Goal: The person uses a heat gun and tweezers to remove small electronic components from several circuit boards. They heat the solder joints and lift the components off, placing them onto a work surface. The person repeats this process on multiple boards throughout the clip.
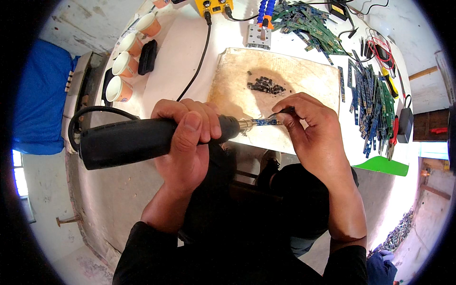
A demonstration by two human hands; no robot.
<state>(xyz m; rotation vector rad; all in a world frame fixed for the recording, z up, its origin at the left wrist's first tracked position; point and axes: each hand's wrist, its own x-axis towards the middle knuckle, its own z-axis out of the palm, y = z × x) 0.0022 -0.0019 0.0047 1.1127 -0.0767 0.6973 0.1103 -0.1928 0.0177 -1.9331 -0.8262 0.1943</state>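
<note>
My left hand (185, 135) is wrapped round the black handle of a hot air gun (126, 142). Its metal nozzle points right, toward a narrow blue circuit board strip (266, 122) near the front edge of a worn, pale work board (232, 64). My right hand (316, 130) pinches a thin dark tool, which looks like tweezers (274, 114), just above the strip's right end. Whether those fingers also touch the strip is hidden. Beyond both hands, a small heap of black electronic parts (266, 85) lies on the work board.
Circuit board strips lie in a heap (373, 104) at the right and another (306, 23) at the back. Several paper cups (118, 89) line the left side. A yellow control box (213, 6), cables, a metal block (259, 37) and red-handled pliers (395, 130) surround the work board.
</note>
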